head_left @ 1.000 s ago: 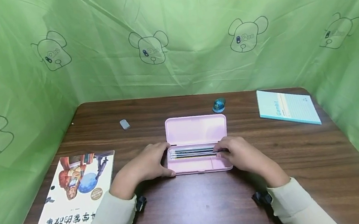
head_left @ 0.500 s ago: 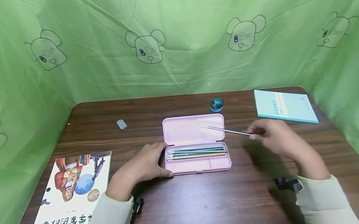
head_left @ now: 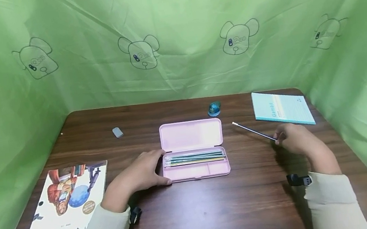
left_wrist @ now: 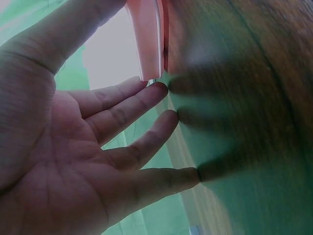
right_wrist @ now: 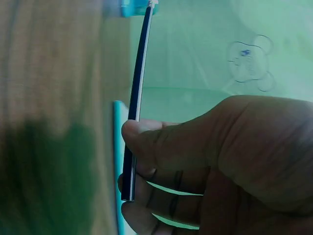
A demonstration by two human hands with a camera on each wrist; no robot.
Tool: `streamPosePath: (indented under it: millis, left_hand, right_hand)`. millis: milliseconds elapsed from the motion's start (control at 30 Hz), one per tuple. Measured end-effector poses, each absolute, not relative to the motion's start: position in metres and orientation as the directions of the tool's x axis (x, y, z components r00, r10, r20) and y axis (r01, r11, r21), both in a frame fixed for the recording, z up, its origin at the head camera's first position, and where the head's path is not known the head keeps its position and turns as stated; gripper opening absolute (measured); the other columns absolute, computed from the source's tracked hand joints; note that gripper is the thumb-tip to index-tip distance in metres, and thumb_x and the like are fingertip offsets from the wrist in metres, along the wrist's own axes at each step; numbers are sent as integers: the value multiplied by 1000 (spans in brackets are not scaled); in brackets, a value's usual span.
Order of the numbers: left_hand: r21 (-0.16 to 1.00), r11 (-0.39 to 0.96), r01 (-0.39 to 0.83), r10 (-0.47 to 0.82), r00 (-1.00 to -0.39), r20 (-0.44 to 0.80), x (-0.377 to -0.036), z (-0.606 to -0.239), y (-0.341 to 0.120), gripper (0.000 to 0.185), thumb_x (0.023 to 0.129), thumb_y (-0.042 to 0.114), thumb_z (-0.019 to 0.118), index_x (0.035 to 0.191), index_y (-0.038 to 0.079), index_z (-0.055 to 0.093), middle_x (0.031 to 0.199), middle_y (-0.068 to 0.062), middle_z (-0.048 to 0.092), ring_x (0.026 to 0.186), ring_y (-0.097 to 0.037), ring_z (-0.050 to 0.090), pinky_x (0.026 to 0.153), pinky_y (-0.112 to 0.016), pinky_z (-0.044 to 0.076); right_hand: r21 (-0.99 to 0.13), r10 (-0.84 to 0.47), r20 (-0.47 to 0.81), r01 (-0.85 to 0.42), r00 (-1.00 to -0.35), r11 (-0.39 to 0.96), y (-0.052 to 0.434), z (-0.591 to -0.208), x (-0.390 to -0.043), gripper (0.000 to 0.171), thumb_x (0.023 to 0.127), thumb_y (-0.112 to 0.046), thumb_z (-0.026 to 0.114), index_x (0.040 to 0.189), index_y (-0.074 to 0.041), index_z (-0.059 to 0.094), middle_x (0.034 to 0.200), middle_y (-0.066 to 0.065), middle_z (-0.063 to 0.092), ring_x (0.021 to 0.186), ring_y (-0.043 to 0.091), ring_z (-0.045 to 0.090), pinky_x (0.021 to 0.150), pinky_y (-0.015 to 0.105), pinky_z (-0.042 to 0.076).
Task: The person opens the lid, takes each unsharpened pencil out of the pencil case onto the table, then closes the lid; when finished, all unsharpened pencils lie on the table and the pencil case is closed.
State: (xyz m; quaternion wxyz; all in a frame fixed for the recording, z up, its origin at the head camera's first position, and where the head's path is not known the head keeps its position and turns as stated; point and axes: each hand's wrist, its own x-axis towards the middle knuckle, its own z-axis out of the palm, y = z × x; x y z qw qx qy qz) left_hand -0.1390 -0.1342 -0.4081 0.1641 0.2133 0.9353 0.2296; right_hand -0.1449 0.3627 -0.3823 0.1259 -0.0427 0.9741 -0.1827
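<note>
One pencil (head_left: 254, 132) is pinched in the right hand (head_left: 296, 141); the open left hand (head_left: 139, 172) should steady the case (head_left: 195, 165).

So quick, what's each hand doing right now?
Left hand: open, fingers resting against the pink pencil case.
Right hand: pinching a dark pencil.
</note>
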Motion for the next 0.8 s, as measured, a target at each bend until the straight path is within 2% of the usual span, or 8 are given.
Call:
streamPosePath:
  millis: [267,633,800]
  left_hand:
    - [513,793,329,481,-855,-195,-138,-407,-135,89,84,40,99,153,0,58,153,-20,67,144,-44,59,125,-61,46]
    - [514,785,346,490,-854,-173,-138,-405,-136,87,83,38,99,150,-1,59,150,-20,68,141,-44,61,123,-60,48]
    - [516,782,350,493,-853,-169,-138,-406,-135,87,83,38,99,150,-2,60,149,-20,69,140,-44,62,123,-60,47]
  right_hand:
    - [-318,-82,-268,8,-960,948,360,-397,-151,4,102,-5,67,102,-3,70,107,20,78,99,36,68,82,51,54]
    - [-317,-62,-279,31,-958,948,363,-404,-154,4,99,-6,73,100,-3,70,105,20,76,92,34,64,82,53,54]
    - [-328,-61,-268,32,-962,944,360,-401,-152,7,102,-9,74,104,-4,70,107,21,77,97,38,67,84,56,55]
